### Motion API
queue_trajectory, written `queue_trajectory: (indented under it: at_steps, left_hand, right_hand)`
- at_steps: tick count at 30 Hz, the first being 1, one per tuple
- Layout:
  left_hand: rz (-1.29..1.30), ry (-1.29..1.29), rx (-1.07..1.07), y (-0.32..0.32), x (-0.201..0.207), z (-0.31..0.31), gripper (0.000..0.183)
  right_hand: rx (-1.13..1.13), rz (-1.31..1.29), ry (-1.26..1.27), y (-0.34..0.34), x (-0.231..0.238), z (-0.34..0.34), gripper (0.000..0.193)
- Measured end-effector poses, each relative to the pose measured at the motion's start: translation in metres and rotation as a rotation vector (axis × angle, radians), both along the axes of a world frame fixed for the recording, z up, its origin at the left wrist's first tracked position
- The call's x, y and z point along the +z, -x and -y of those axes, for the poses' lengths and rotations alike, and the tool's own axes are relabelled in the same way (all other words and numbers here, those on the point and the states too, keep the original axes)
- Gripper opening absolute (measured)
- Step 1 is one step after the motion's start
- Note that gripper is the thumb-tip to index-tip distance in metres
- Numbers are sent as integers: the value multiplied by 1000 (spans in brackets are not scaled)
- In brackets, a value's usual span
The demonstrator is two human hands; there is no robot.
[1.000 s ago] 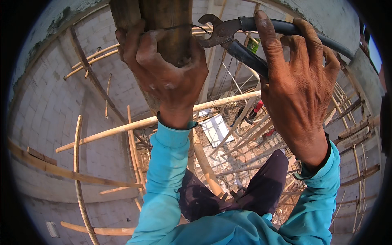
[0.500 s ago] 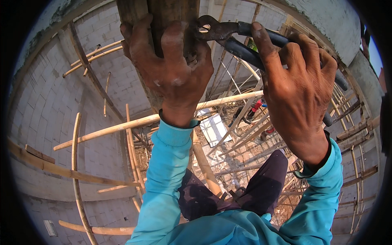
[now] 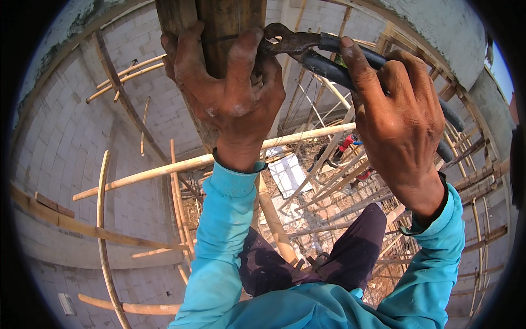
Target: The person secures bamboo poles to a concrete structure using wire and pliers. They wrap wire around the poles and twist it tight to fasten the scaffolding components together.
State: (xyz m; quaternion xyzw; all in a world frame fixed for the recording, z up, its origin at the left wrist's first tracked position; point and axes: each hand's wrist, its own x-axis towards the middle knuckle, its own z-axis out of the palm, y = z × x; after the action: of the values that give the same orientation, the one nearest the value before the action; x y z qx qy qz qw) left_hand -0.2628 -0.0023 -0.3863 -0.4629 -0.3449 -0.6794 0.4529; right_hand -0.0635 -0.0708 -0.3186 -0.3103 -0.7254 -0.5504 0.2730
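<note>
Two hands up high: the left hand, half-curled, rests against the wooden post, its grip unclear, a dark wire crossing between the fingers. Rightward, the pliers meet the post's edge, the right hand wrapped round their handles. Looks like wire-gripping, calling for a steady squeeze. A second ago those jaws gaped; now they're together!

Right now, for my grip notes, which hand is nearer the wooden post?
Left: the left hand is against the wooden post; the right hand is apart from it, to its right, holding the black-handled pincers.
</note>
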Motion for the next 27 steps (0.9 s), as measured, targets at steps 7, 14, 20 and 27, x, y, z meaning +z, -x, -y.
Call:
queue_trajectory:
  at_steps: [7,14,20,27]
  left_hand:
    - [-10,-10,46,0,3,2,44]
    - [-31,-10,84,3,4,2,44]
    - [-13,22,112,-4,1,3,45]
    - [18,-53,-134,-3,0,-5,69]
  right_hand:
    - [92,33,89,-10,3,-3,66]
    - [125,91,80,-5,22,-1,62]
    - [-186,198,249,-4,24,-16,26]
    - [32,-253,1363,3,51,-21,59]
